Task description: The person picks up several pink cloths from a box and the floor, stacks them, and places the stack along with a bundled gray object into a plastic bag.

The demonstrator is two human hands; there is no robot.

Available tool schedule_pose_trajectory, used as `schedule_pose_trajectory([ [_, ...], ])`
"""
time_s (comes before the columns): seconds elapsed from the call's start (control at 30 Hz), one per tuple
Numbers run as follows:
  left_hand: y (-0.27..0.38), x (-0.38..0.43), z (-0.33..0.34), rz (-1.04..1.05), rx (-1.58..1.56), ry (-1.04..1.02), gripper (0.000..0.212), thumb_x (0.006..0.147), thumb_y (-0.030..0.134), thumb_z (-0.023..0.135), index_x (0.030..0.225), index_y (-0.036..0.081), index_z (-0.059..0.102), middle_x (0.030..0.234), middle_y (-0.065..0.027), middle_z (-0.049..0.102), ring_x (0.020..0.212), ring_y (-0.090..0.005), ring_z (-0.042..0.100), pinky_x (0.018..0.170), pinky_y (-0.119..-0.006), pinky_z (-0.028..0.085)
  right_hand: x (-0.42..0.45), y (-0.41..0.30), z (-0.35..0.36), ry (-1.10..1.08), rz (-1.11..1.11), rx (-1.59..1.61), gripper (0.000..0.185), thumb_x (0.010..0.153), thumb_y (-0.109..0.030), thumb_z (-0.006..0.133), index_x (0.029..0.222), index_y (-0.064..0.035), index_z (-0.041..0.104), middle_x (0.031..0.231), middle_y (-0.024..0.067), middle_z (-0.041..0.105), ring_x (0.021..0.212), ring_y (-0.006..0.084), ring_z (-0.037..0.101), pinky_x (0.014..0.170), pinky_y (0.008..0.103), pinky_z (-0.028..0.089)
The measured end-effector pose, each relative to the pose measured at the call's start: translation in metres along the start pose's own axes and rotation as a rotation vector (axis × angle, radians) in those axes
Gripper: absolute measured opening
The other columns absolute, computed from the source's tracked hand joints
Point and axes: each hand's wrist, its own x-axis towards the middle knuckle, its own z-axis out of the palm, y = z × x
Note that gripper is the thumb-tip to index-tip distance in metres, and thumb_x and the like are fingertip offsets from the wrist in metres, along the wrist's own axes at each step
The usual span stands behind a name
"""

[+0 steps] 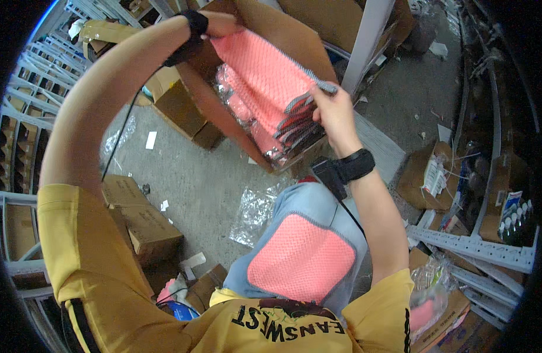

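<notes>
Pink textured cleaning cloths (262, 70) with grey stitched edges lie stacked in an open cardboard box (293, 26) before me. My left hand (224, 24) holds the far left corner of the top cloth; its fingers are partly hidden and blurred. At the near right corner, my right hand (335, 112) pinches the grey edge of that cloth between thumb and fingers. The edges of several more cloths show below it. Clear plastic wrap (235, 101) with pink cloths inside lies along the box's left wall. Another pink cloth (304, 258) is spread flat over my lap.
A clear plastic bag (255, 212) lies on the concrete floor. Cardboard boxes (152, 216) stand at the left, with another box (429, 176) at the right. A white metal post (368, 44) rises beside the open box. Metal shelving (474, 247) borders the right side. Black cables run from both wristbands.
</notes>
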Motion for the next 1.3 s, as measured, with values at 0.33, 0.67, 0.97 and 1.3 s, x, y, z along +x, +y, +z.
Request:
schedule_pose_trajectory([
  [0.33,0.037,0.025,0.028,-0.036,0.090,-0.169,0.049,0.088,0.044,0.036,0.107,-0.001,0.043,0.098,-0.0201,0.048,0.085,-0.0286,0.050,0.072,-0.039,0.041,-0.004,0.016,0.002,-0.087,-0.040,-0.481,0.033,0.075,-0.021,0.058,0.096,0.0044,0.059,0.065,0.0161,0.063,0.064,0.0273,0.063,0.069,0.0326,0.047],
  [0.67,0.073,-0.017,-0.007,-0.152,0.280,-0.018,0.066,0.086,0.050,0.037,0.133,0.006,0.026,0.129,-0.0219,0.036,0.107,-0.0294,0.047,0.085,-0.038,0.040,-0.029,-0.032,-0.007,0.022,-0.265,-1.093,0.033,0.079,-0.033,0.058,0.094,-0.0043,0.055,0.078,0.0183,0.061,0.075,0.0316,0.061,0.067,0.0404,0.047],
  [0.97,0.064,0.010,0.038,0.061,0.001,-0.385,0.073,0.070,0.047,0.064,0.125,0.005,0.042,0.108,-0.0169,0.054,0.102,-0.0270,0.050,0.082,-0.036,0.042,-0.035,0.015,0.041,-0.204,-0.621,-1.065,0.050,0.077,-0.055,0.049,0.115,-0.0248,0.055,0.127,0.0268,0.034,0.111,0.0501,0.035,0.091,0.0598,0.027],
  [1.3,0.070,0.010,0.063,0.043,0.020,-0.249,0.060,0.074,0.035,0.062,0.122,0.004,0.044,0.105,-0.0141,0.056,0.096,-0.0236,0.052,0.081,-0.033,0.043,-0.043,0.026,0.040,-0.368,-0.520,-1.350,0.052,0.078,-0.056,0.046,0.119,-0.0249,0.053,0.130,0.0299,0.030,0.118,0.0520,0.027,0.095,0.0602,0.020],
])
